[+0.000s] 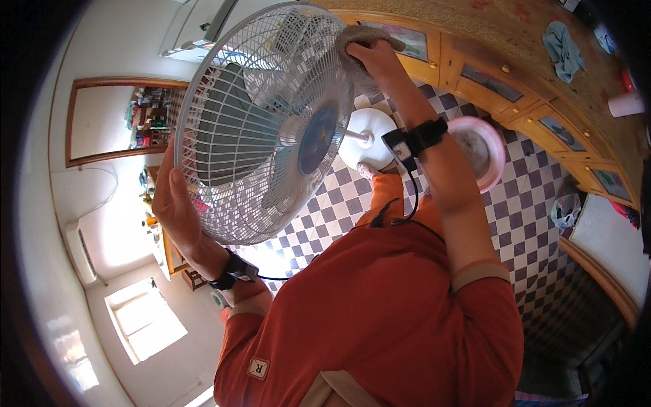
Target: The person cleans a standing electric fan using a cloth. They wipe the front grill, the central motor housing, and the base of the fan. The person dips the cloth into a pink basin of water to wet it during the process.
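Two bare hands are shown on a white pedestal fan point(264, 129), which is held tilted above a purple-and-white checkered floor point(522, 224). The rim of the wire guard is gripped by the left hand point(175, 203), its fingers curled together around the edge. A grey-brown cloth point(363, 42) is pressed against the guard's upper rim by the right hand point(381, 60), with the fingers closed over it. The fan's round white base point(369, 136) is seen behind the guard, just beside a pink basin point(485, 150) standing on the floor.
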`<state>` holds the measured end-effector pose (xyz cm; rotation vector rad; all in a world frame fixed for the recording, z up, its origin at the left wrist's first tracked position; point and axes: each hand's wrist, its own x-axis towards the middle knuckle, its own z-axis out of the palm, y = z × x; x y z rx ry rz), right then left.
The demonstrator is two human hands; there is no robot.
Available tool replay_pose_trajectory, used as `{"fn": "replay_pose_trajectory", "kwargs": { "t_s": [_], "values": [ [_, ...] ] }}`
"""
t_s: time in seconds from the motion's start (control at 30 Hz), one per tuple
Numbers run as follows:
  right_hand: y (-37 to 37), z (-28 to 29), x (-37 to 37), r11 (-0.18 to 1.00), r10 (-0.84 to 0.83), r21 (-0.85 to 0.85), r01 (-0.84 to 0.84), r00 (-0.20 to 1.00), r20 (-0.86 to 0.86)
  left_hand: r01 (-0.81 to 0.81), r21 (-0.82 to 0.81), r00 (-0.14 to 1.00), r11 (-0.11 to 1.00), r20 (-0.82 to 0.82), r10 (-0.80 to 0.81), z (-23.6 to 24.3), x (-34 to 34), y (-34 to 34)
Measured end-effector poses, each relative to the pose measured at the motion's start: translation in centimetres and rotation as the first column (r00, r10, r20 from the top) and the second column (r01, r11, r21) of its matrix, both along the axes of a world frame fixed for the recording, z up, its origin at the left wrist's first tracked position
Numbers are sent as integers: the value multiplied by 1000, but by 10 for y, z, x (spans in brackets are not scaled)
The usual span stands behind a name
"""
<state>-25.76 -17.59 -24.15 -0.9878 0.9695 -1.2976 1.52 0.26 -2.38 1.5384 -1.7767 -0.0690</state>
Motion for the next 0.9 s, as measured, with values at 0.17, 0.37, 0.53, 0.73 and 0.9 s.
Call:
{"fn": "replay_pose_trajectory", "kwargs": {
  "t_s": [0.17, 0.37, 0.53, 0.73, 0.9],
  "values": [
    [31, -16, 19, 998, 6, 58, -16, 984, 177, -7, 11, 997, 1000, -71, 8, -1, -4, 1],
    [79, -16, 34, 991, 52, 122, -61, 996, 74, -32, 8, 998, 999, -57, 33, -3, 3, 4],
    [81, -27, 46, 999, -5, 51, 6, 999, -35, 37, -10, 999, 999, -40, -37, -2, 0, 2],
    [32, -10, 16, 992, -81, 104, 69, 990, 116, 15, 5, 999, 1000, -37, -15, -2, 10, 3],
    [12, -9, 9, 999, -18, 42, 6, 955, 295, -7, -12, 1000, 1000, -26, 7, -3, 5, 3]
  ]
}}
